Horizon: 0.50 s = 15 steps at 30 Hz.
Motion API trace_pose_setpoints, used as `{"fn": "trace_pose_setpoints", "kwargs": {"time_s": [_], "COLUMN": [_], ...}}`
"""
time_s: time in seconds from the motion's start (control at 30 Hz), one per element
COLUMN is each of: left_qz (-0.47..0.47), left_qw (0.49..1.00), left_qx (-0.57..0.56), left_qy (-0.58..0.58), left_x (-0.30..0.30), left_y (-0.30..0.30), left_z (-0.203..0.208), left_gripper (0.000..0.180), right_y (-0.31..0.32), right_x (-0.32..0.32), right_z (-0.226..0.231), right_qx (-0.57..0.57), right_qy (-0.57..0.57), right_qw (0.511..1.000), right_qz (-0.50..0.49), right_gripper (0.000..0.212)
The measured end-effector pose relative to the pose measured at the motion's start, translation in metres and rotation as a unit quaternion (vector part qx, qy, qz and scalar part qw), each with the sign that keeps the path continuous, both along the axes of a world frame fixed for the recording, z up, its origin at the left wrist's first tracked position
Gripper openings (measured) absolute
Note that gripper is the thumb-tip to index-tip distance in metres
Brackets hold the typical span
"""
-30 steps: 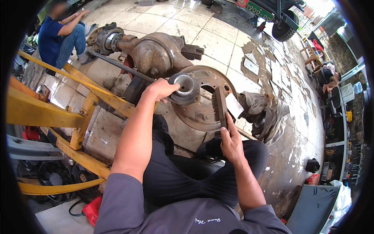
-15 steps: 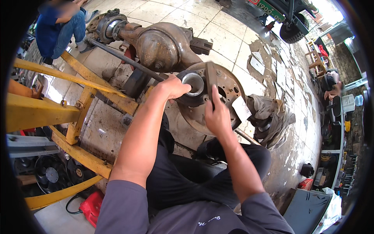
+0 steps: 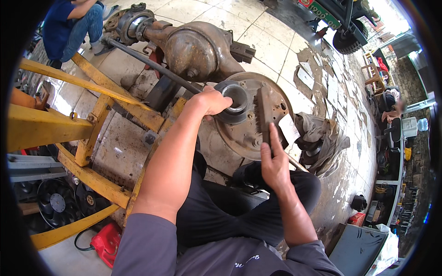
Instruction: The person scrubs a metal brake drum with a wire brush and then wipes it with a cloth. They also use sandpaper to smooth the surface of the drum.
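Right hand (image 3: 275, 163) lower, fingertips hidden

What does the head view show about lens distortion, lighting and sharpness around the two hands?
Head view: fisheye bending curves the yellow frame and tiled floor toward a black rim; daylight is even, brightest at the upper right; the left hand on the hub and the right hand by the backing plate look sharp.

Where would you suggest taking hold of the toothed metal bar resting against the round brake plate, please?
Grip the toothed metal bar at its lower end, coming from below, where the right hand already reaches. It stands nearly upright against the brake plate; its upper part sits beside the hub, which the left hand holds.
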State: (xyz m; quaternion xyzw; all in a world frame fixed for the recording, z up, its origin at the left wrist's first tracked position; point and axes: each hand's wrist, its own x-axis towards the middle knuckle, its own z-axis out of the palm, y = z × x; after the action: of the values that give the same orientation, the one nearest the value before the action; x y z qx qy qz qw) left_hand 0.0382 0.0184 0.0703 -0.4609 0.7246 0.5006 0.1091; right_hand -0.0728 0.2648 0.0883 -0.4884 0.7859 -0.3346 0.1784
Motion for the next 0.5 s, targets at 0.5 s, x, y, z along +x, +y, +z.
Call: {"fn": "trace_pose_setpoints", "kwargs": {"time_s": [0.5], "left_qz": [-0.014], "left_qw": [0.999], "left_qx": [-0.014], "left_qy": [-0.032], "left_x": [-0.008], "left_y": [0.001], "left_z": [-0.007], "left_gripper": [0.077], "right_y": [-0.036], "right_x": [-0.003], "right_z": [-0.03], "right_qx": [0.0], "right_qy": [0.085], "right_qw": [0.996], "right_qz": [0.005], "right_gripper": [0.064]}}
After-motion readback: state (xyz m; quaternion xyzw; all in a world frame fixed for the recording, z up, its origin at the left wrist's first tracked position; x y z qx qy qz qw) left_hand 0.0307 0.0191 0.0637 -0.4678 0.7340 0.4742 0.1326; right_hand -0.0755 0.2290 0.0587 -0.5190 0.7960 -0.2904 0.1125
